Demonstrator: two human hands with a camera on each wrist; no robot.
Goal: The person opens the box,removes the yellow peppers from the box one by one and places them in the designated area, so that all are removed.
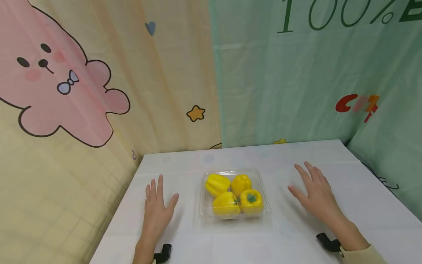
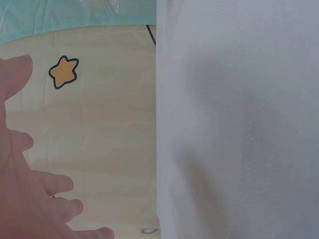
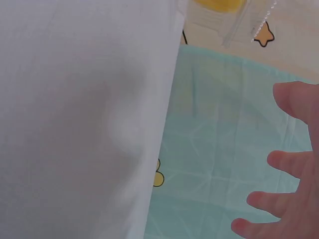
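Observation:
A clear plastic clamshell box [image 1: 230, 172] with several yellow bell peppers [image 1: 226, 203] in it stands mid-table. One pepper at its front right shows a green stem end. To the left of the box is my left hand [image 1: 156, 212], its fingers spread and holding nothing. My right hand [image 1: 318, 194] is on the other side, apart from the box, also with spread fingers and nothing held. In the left wrist view the left hand [image 2: 30, 164] shows at the left edge. The right wrist view has the right hand [image 3: 289, 174], with a corner of the box [image 3: 212, 20] at the top.
The table [image 1: 240, 245] has a white cloth over it. Behind it hang a cream curtain [image 1: 178, 73] with a pink bear print and a green curtain [image 1: 280, 84] with lettering. Black wrist mounts [image 1: 163, 253] sit on both forearms.

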